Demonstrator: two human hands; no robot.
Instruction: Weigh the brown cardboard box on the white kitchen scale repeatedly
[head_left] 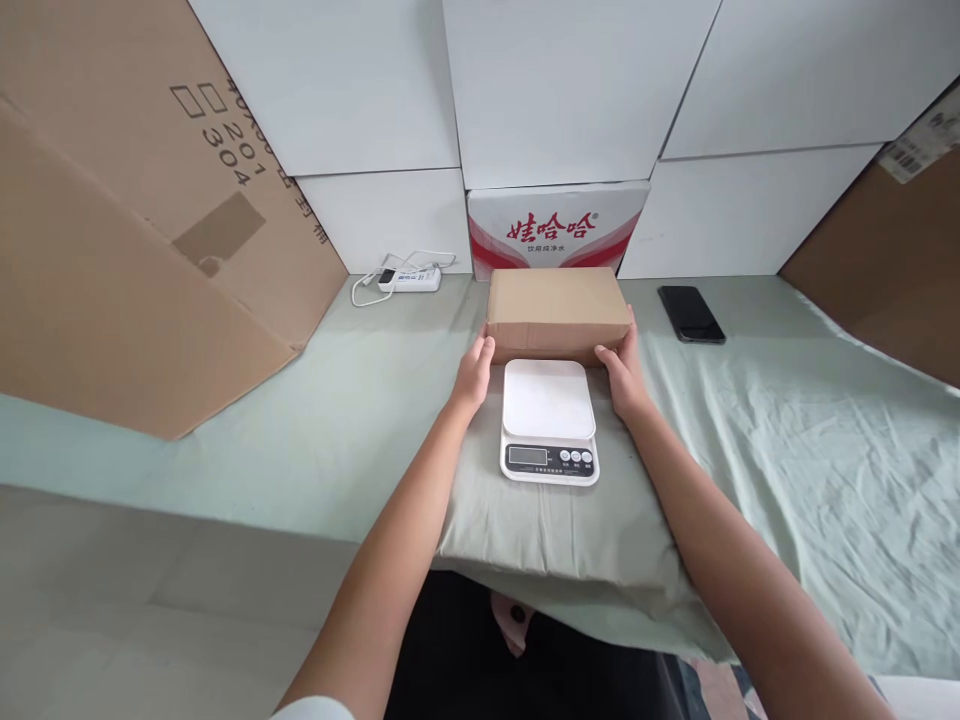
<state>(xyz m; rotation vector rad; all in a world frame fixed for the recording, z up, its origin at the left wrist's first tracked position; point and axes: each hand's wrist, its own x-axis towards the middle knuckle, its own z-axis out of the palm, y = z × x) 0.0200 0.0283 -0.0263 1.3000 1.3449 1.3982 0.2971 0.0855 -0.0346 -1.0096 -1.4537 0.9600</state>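
Currently both hands clasp the cardboard box at its ends, left hand and right hand, just beyond the kitchen scale. Judged step: gripping before lifting. Next move requires level carriage onto the platform.

The fingers of the left hand and right hand curl out of sight behind the ends of the brown box. The scale display is too small to read. The big cardboard sheet runs off the left edge.
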